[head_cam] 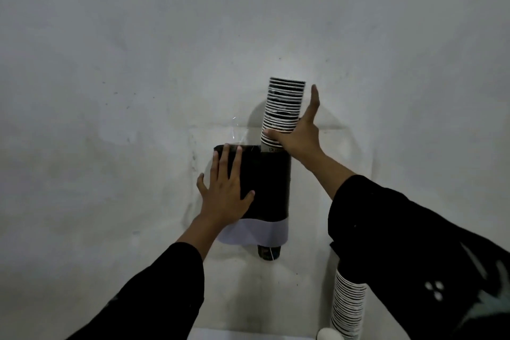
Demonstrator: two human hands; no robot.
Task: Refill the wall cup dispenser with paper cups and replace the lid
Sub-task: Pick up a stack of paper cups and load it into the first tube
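A black cylindrical cup dispenser with a pale band at its base hangs on the grey wall. A stack of black paper cups with white rims sticks up out of its open top, on the right side. My right hand grips the lower part of that stack, thumb across its front and index finger pointing up. My left hand lies flat with fingers spread against the dispenser's left front. One cup's bottom pokes out below the dispenser. No lid is in view.
A second stack of paper cups stands at the lower right, partly behind my right sleeve. A white rounded object sits at its foot. A pale surface edge shows along the bottom. A clear plastic strip sticks up behind the dispenser.
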